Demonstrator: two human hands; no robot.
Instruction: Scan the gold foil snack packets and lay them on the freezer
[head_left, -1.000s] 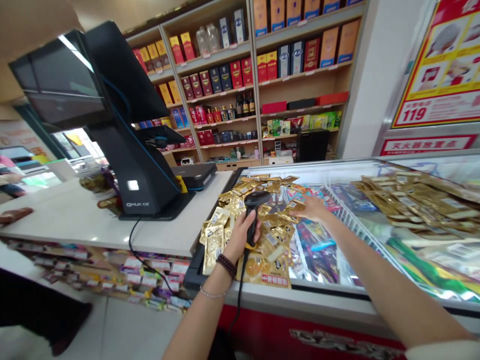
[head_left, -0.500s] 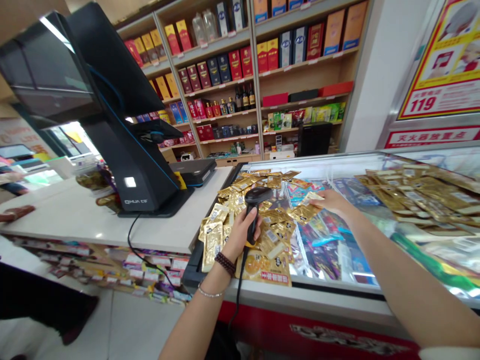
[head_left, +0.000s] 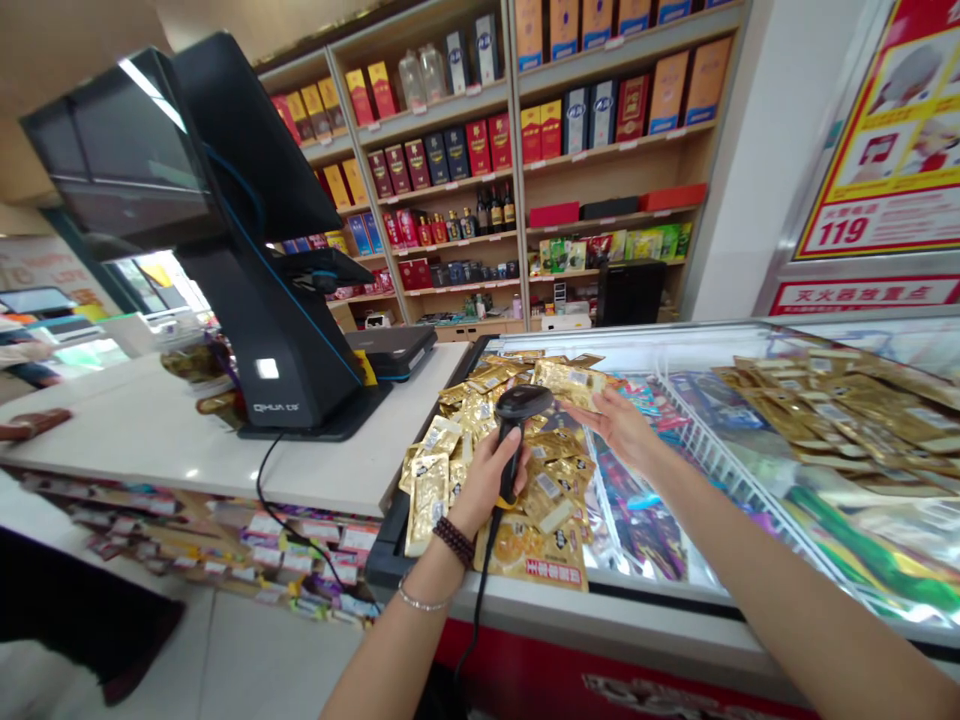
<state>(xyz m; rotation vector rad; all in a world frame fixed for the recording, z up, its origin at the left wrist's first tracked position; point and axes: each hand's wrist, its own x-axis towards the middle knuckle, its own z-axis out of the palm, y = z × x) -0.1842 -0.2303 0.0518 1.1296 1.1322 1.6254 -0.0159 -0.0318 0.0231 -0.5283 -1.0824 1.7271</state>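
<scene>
The left hand [head_left: 487, 482] is clamped around the grip of one black barcode scanner [head_left: 514, 425], and a black cord [head_left: 480, 590] drops from its base past the wrist. That wrist wears two bands: a dark beaded bracelet [head_left: 454, 541] and a thin silver bangle [head_left: 420, 604]. The right hand [head_left: 619, 428] is apart from the left, near the scanner, its fingertips pinching one gold sachet [head_left: 570, 384] above a heap of gold sachets [head_left: 551, 490]. The heap lies on the glass lid of a chest freezer [head_left: 637, 622], and the sachets overlap too much to count, though there are dozens. One larger packet with orange print [head_left: 531, 560] sits at the heap's near edge. A second heap of gold sachets [head_left: 840, 420] lies further right on the lid. Left of the freezer, one black till [head_left: 277, 345] marked "QHUA", as far as the small lettering reads, stands on a white counter [head_left: 150, 450]. Beyond are shelves [head_left: 465, 287] of boxed liquor and a red-and-yellow sign [head_left: 877, 170] reading "119".
</scene>
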